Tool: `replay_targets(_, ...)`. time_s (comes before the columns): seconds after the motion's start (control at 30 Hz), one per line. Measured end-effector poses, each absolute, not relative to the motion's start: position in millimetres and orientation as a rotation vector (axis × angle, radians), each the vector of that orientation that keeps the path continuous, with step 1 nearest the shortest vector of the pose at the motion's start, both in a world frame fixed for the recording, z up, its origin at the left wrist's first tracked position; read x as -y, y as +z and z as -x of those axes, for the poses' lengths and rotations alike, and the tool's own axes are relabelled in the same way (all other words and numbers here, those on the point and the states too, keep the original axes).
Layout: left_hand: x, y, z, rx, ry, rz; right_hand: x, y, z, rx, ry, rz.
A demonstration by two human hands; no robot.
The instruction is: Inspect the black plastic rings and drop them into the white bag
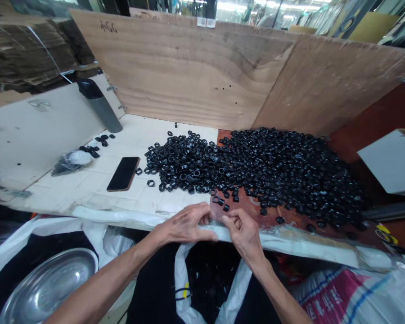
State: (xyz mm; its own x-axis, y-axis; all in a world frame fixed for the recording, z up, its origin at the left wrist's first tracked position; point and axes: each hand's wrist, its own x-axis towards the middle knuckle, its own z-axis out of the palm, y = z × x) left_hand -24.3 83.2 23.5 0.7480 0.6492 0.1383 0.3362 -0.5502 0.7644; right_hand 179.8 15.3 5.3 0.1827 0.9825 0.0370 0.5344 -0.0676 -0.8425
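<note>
Facing mixed ways, black rings point(175, 157), heap point(283, 166) stretching left to right

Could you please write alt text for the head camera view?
A bare left hand and right hand are at a white and red worktable's front edge, above an open white sack and near a heap of small glossy black rings. A black rectangular phone and grey cylindrical bottle are at left.

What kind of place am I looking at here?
Probably a factory or workshop sorting area: a big heap of small black rings spreads over the bench, an open white sack stands at its edge, and what looks like stacked cardboard sits at the left.
</note>
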Motion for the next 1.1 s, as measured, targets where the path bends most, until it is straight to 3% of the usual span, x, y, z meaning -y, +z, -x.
replay_targets(0.1, -103.5, 11.0, 4.5, -1.033, 0.722, -2.278, -36.3, -5.0, -183.3, 1.665, 0.380, 1.657)
replay_targets(0.23, -114.1, -15.0, -18.9, -1.165, 0.725, -2.367, -46.6, -16.6, -179.8, 1.796, 0.265, 1.646)
replay_targets(0.4, -109.4, -22.3, -17.6, -1.107, 0.820, -2.323, -43.1, -17.7, -183.3, 1.625, 0.401, 1.664)
replay_targets(0.63, -98.7, -10.7, -9.6, -0.892, 0.886, -1.489, -45.1, -3.4, -174.9, 1.012, 1.078, 1.374)
replay_targets(0.8, -93.5, -4.2, -6.9, -0.763, 0.846, -1.238, -46.0, -0.5, -168.1, 0.992, 0.997, 1.408)
replay_targets(1.1, -90.6, -5.1, -4.9, -0.771, 0.953, -1.391, -45.7, -10.3, -173.3, 1.210, 0.895, 1.431)
